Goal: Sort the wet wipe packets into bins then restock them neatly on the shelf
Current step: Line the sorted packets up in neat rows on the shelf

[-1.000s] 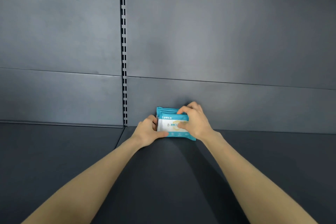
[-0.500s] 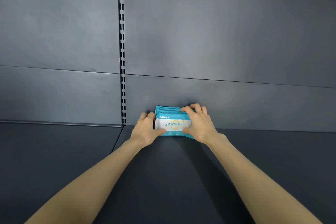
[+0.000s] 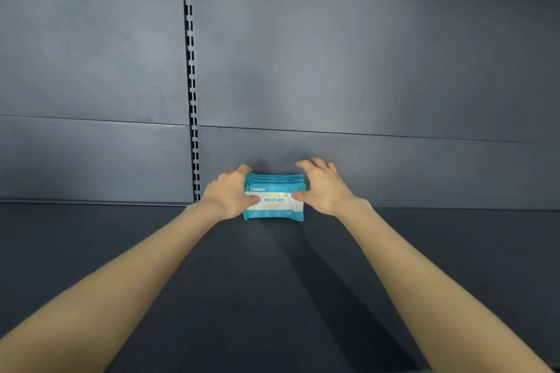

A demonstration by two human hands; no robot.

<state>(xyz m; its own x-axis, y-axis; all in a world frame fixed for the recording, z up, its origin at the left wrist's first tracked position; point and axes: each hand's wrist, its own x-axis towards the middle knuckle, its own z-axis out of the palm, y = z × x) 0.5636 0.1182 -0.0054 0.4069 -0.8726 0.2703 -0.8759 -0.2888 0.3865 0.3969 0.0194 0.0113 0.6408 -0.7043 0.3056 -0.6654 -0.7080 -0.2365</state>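
Left hand (image 3: 228, 192) at left end of packets (image 3: 274, 204), thumb on front; grip or touch, we couldn't tell. Right hand (image 3: 325, 188) splayed, thumb touching right end. Packets stood at shelf (image 3: 136, 266) back edge. We judged restocking barely begun.

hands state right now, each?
Left hand: grips the left end of the teal-and-white plastic wet wipe packet stack.
Right hand: open, fingers spread, thumb touching the stack.
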